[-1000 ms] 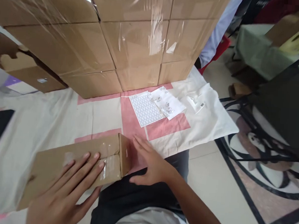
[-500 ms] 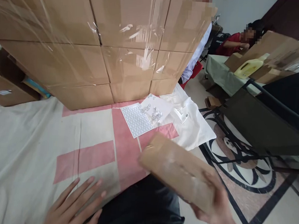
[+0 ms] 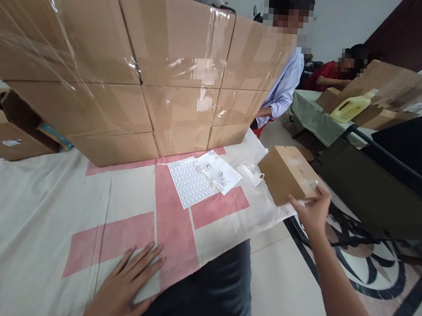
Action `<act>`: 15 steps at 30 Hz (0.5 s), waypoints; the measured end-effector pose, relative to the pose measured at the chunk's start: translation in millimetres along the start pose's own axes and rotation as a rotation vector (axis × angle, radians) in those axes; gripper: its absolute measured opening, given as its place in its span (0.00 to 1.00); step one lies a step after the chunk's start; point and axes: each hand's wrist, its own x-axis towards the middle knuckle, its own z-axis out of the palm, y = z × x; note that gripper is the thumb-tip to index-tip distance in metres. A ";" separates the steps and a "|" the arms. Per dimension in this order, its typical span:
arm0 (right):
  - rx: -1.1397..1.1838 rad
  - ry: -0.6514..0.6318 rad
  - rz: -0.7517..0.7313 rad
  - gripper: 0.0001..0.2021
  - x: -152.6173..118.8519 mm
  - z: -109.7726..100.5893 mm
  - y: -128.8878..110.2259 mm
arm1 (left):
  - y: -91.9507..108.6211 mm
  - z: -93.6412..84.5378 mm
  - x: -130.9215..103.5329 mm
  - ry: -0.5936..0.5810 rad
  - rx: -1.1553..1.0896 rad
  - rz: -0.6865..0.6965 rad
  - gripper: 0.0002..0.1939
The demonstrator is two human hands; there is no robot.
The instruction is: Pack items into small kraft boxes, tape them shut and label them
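Note:
My right hand (image 3: 314, 208) grips the near end of a small brown cardboard box (image 3: 285, 177) at the right edge of the cloth-covered table (image 3: 129, 188). The box is upright; whether its underside touches the cloth I cannot tell. My left hand (image 3: 134, 273) lies flat on the pink and white cloth at the front edge, fingers spread, holding nothing. A sheet of outlined labels (image 3: 189, 181) lies in the middle of the table. Partly under or beside it is a white sheet (image 3: 222, 175) with small clear scraps on it. A crumpled white piece (image 3: 251, 174) sits near the box.
A wall of taped cardboard boxes (image 3: 181, 108) stands along the table's far side. An opened box (image 3: 21, 130) is at the left. A person in a pale shirt (image 3: 286, 81) sits behind the stack. A dark folding chair (image 3: 375, 188) and a yellow jug (image 3: 352, 107) are at the right.
My right hand has carried the cardboard box from over my lap away to the table's right edge. My left hand has shifted slightly forward and right on the cloth.

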 end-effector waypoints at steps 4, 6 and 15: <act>-0.086 -0.164 -0.043 0.51 87.2 75.8 -29.9 | 0.2 -2.3 1.9 -0.029 0.046 0.006 0.35; -0.096 -0.249 0.016 0.52 121.7 113.0 -56.3 | 1.2 -3.5 4.6 -0.014 0.078 0.023 0.35; -0.266 -0.599 0.112 0.56 196.5 195.2 -153.0 | 4.2 -8.6 11.1 -0.014 0.073 0.000 0.37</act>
